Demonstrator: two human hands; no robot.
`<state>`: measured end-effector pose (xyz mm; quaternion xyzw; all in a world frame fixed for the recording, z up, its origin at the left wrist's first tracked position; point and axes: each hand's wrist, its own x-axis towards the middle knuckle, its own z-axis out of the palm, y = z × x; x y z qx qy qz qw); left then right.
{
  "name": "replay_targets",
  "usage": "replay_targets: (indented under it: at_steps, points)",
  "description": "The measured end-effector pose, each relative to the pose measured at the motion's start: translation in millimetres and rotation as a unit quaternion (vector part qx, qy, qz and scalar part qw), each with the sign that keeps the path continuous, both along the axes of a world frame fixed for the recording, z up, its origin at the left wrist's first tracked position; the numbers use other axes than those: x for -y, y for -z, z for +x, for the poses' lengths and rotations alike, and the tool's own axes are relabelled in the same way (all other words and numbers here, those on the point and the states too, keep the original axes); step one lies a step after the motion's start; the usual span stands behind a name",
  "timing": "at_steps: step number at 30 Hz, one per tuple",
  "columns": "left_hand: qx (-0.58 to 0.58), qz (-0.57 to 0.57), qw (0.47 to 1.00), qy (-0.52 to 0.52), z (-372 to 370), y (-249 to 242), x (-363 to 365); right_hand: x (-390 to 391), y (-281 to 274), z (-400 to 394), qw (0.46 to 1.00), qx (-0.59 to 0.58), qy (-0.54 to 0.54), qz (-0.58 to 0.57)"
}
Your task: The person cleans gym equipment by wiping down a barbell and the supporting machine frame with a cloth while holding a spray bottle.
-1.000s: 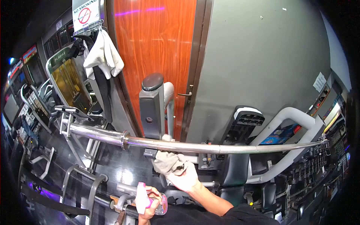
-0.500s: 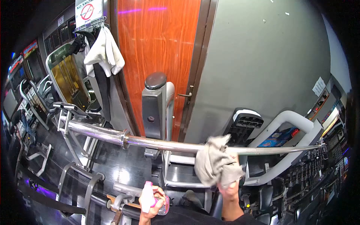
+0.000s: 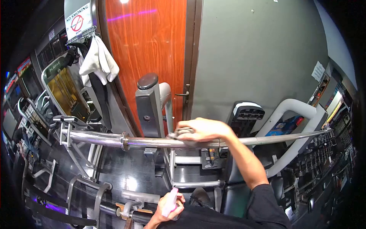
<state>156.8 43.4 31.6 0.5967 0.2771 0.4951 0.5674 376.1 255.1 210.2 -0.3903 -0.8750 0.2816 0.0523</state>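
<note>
While your right hand (image 3: 204,129) works at the bar (image 3: 154,142), your left hand (image 3: 161,208) holds the bottle (image 3: 169,205) low, near your body.

Item, bar: long, polished, running across the view from left to right; one collar (image 3: 124,141) left of the cloth; the stretch under your right hand partly hidden.

Item, cloth (image 3: 184,131): grey, bunched, mostly covered by your fingers; seemingly against the bar, right of the collar and clear of it.

Item, right hand: palm down over the bar, fingers bent and grasping the cloth; arm reaching up from the lower right.

Item, left hand: fingers curled around the bottle, below the bar and apart from it; whether one of them presses the trigger you cannot tell from this view.

Item, bottle: pink and white spray head uppermost, body mostly behind your hand; level of liquid not visible.

Surroundings: post (image 3: 146,110) beyond the bar, in front of the door (image 3: 148,49); pale towel (image 3: 98,63) hanging at the left, below the sign (image 3: 77,23).

Step in hand, as judged: a wiping stroke on the bar. Next move, as judged: it calls for firm pressure through the cloth, a slide along the metal, and a bottle held well out of the stroke's way.
</note>
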Motion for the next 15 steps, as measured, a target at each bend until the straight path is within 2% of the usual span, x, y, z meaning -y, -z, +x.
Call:
replay_targets:
  at_steps: [2,6,7,10,13,15]
  points:
    - [0.0,0.025,0.999,0.03,0.5,2.6,-2.5,8.8,-7.9,32.4,1.0,0.013,-0.006,-0.013]
    - [-0.035,0.062,0.996,0.056,-5.9,2.1,-11.7,22.3,-25.9,83.7,0.99,0.118,0.072,-0.02]
    - [-0.034,0.062,0.996,0.053,-7.2,2.4,-12.2,25.0,-25.3,88.8,0.98,0.159,0.115,0.022]
    - [-0.008,0.052,0.998,0.042,-10.3,4.0,-13.5,16.6,-11.7,68.8,0.976,0.151,0.131,0.083]
    - [0.0,0.058,0.997,0.05,-11.5,4.6,-15.2,17.1,-3.6,5.5,0.991,-0.006,0.081,0.11]
    - [-0.013,0.045,0.998,0.031,-7.2,0.7,-16.8,21.1,7.9,-42.3,0.981,-0.106,0.116,0.115]
